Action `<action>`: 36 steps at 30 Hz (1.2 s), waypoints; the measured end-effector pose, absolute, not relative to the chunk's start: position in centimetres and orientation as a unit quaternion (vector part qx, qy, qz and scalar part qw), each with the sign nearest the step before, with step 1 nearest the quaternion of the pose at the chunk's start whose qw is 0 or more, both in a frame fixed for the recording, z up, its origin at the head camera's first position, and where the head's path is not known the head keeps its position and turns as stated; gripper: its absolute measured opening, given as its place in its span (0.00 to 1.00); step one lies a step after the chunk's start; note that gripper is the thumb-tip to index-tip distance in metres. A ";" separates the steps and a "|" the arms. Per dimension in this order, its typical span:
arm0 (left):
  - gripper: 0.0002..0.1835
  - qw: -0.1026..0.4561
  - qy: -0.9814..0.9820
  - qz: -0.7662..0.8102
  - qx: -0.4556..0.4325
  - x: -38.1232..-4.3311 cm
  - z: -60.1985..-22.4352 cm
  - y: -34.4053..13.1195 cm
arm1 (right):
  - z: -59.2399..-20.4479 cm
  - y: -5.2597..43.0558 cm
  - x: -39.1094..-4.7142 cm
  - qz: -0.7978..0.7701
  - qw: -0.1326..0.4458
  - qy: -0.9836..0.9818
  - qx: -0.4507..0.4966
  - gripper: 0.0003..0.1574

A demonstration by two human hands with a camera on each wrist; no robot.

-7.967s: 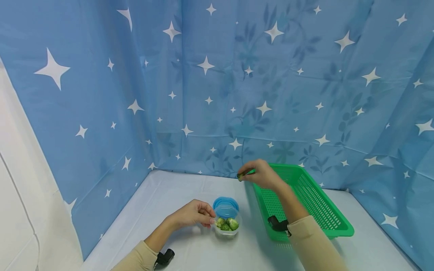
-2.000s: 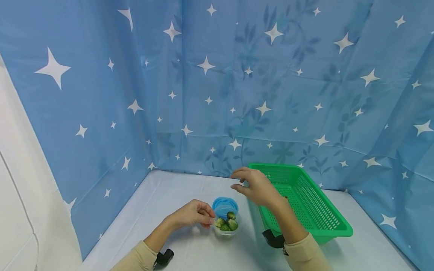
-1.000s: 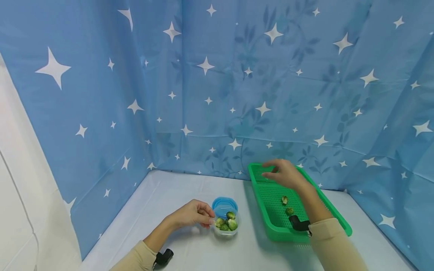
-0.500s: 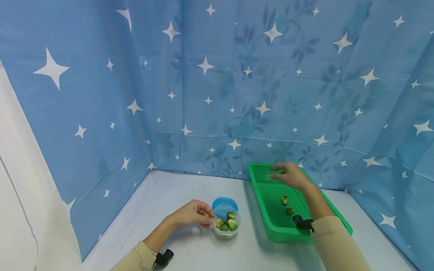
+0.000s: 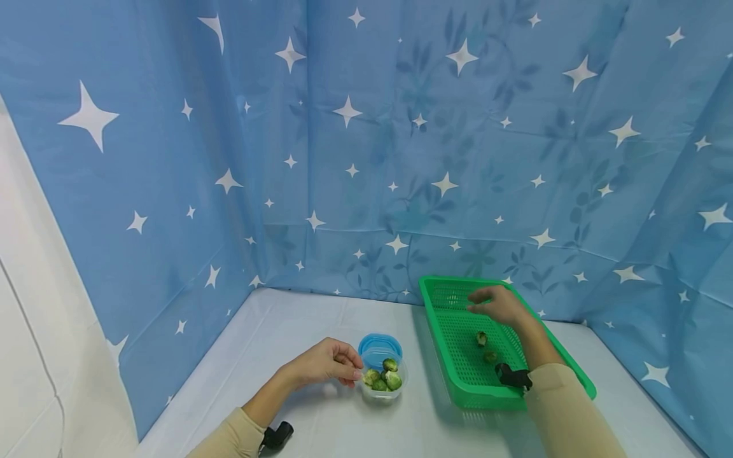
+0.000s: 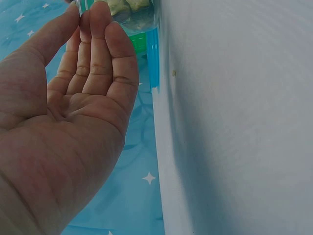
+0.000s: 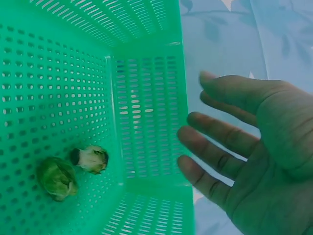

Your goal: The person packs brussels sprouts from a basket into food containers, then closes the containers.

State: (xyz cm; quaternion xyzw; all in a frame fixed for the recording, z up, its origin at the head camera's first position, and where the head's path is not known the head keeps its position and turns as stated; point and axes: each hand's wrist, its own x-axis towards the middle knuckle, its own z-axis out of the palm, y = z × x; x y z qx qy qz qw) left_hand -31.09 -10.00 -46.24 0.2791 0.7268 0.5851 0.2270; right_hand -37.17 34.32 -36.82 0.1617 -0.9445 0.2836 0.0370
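Note:
My left hand (image 5: 326,364) pinches the rim of a small clear plastic container (image 5: 381,394) between thumb and fingertips. Several green Brussels sprouts (image 5: 392,380) fill it, a darker one (image 5: 390,364) sitting at the back on top. Over the far part of a green plastic basket (image 5: 452,375) hovers my right hand (image 5: 499,305), its fingers apart and nothing in them. Two Brussels sprouts lie on the basket's floor, a green rounded one (image 7: 57,178) and a paler one (image 7: 92,159) with its cut stem showing. In the left wrist view the container's side (image 6: 142,22) shows at my fingertips.
A blue lid (image 5: 380,342) lies on the white table (image 5: 309,420) just behind the container. A star-patterned blue curtain (image 5: 366,191) hangs behind the table. Black wrist cameras (image 5: 278,436) sit on both wrists.
The right hand, earlier holding a Brussels sprout left of the basket, has let it go; one more sits in the container. That hand has moved right and lowered over the basket. Left hand stays.

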 end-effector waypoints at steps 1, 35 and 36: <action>0.16 0.227 0.726 0.586 0.279 -31.1 -46.3 -10.0 | -37.0 34.5 -37.2 0.285 0.032 -0.945 0.158 0.27; 0.18 0.230 0.726 0.589 0.273 -31.3 -46.5 -9.9 | -38.7 35.5 -35.7 0.298 -0.171 -0.939 0.029 0.20; 0.18 0.230 0.725 0.589 0.273 -31.3 -46.5 -9.9 | -38.7 35.5 -35.6 0.299 -0.172 -0.938 0.024 0.20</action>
